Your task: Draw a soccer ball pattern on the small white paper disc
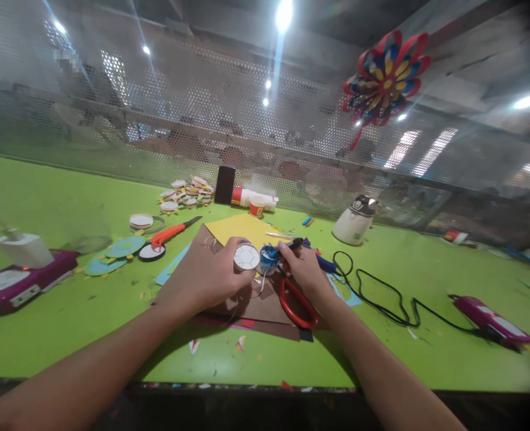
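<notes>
My left hand (220, 269) pinches a small white disc (247, 257) by its edge; dark lines are drawn across its face. Just right of the disc stands a small round container (269, 258) with blue bits in it. Over the container's right side, my right hand (303, 266) is closed, and a dark piece shows at its fingertips; what it is I cannot make out. A blue tool with a black cord (325, 262) lies partly behind that hand. Red-handled scissors (298, 305) rest beneath it on brown sheets (256, 305), with a yellow sheet (238, 227) behind.
An orange cutter (170, 233), blue-green discs (125, 246) and a purple power strip (26, 281) are at left. Decorated discs (188, 194), a phone (224, 185) and a paper cup (256, 206) stand at the back. A kettle (354, 221) and another power strip (493, 323) are at right.
</notes>
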### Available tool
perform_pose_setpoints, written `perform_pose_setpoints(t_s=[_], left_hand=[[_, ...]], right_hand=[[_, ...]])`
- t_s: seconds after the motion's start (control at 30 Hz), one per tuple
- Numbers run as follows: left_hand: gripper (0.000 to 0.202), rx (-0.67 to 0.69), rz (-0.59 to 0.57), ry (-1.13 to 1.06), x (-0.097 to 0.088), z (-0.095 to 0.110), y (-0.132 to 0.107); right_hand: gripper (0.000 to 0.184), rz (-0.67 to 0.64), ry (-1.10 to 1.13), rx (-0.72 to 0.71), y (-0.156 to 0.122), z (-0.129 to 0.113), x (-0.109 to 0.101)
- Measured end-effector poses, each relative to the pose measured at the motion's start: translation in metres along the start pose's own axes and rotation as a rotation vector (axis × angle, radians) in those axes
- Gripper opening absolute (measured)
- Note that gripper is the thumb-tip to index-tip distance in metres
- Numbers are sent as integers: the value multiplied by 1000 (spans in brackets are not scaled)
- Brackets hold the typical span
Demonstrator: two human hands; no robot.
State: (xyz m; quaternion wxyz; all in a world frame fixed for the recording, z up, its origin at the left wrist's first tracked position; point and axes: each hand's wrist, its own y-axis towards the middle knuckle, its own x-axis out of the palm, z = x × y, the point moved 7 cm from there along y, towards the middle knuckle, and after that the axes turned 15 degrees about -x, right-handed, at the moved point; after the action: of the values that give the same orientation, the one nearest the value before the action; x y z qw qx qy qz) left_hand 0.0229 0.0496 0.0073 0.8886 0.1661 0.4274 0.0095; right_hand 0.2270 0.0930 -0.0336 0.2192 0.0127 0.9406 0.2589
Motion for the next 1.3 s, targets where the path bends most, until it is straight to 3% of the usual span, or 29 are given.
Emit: perform_pose_setpoints(t_s=[0.2,0.43,0.73,1.0,1.13,1.3], left_hand=[[42,36,-4,85,1,6,0],[51,-56,-12,104,-1,4,0],[38,-85,-32,88,-6,17,-3],[35,-136,-140,-47,11,9,-4],[35,-149,-176,35,4,16,-7],[28,-161,-183,26,-5,25,-9]], right_hand=[[28,-33,-100,-32,1,-5,1],[27,84,-150,-74,4,-4,-7],[25,9,-104,-56,3,1,2],[24,-1,-92,-56,5,2,3],[24,85,-49,-70,5,0,-5],[37,250,33,-123,4,-18,-21]])
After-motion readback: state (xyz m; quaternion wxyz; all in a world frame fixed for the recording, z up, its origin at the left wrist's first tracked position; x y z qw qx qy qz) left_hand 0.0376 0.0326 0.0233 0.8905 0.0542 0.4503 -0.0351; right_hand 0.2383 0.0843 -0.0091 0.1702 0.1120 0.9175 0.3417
